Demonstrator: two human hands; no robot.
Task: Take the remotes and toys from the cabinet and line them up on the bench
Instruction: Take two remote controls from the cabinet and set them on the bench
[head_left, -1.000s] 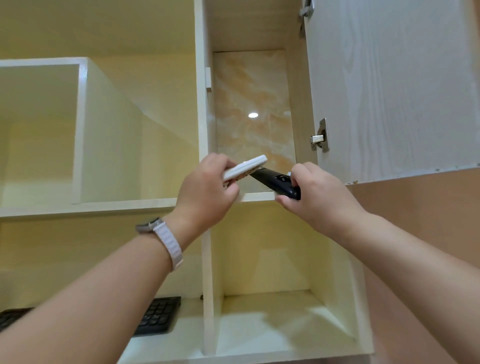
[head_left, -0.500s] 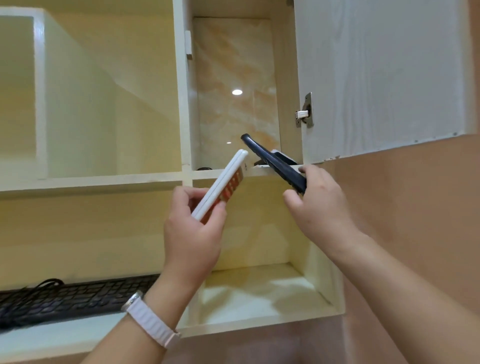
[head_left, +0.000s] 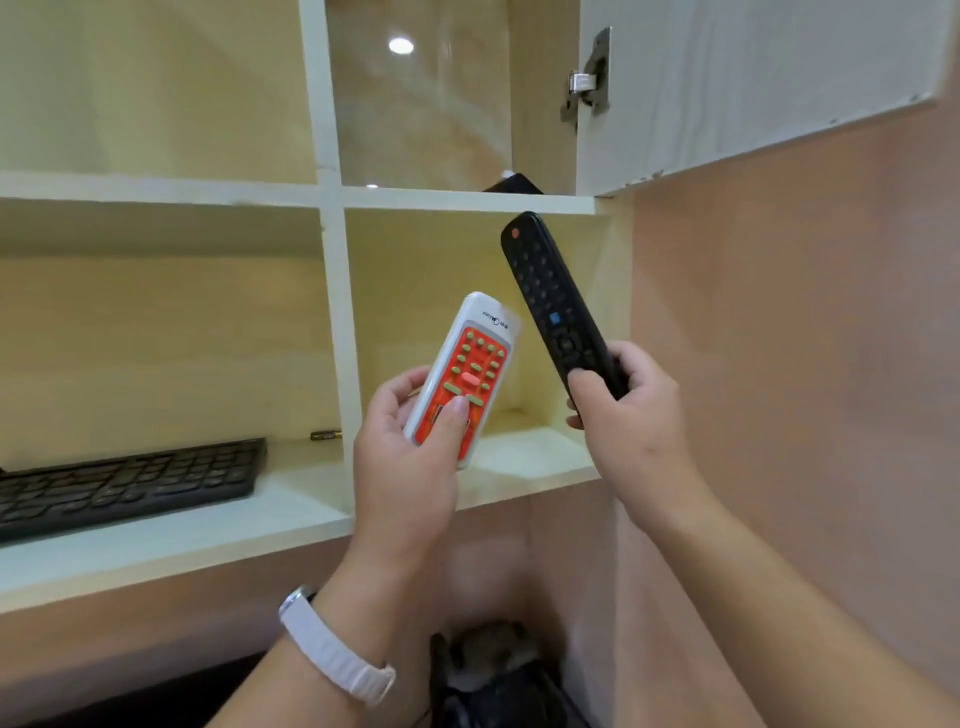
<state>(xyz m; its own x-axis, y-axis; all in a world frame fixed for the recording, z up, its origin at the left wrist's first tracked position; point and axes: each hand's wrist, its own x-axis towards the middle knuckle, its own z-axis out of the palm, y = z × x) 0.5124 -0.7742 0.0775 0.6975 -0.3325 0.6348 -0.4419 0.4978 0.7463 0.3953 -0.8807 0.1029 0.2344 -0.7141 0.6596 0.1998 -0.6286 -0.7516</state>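
Observation:
My left hand (head_left: 410, 457) grips a white remote with an orange button panel (head_left: 466, 373), face toward me, its top tilted up and right. My right hand (head_left: 626, 410) holds a long black remote (head_left: 553, 299) by its lower end, the tip with a red button pointing up and left. Both remotes are held in front of the lower right compartment of the white cabinet (head_left: 332, 322). On the upper shelf, a dark object (head_left: 511, 184) shows only its edge.
A black keyboard (head_left: 130, 480) lies on the lower left shelf, with a small dark item (head_left: 325, 434) behind it. The open cabinet door (head_left: 753, 78) hangs at upper right. A peach wall (head_left: 805, 364) fills the right. Something dark and blurred (head_left: 493, 670) sits below.
Both hands came down and toward me from the upper shelf, each carrying its remote. The view dropped, and both remotes turned face toward me.

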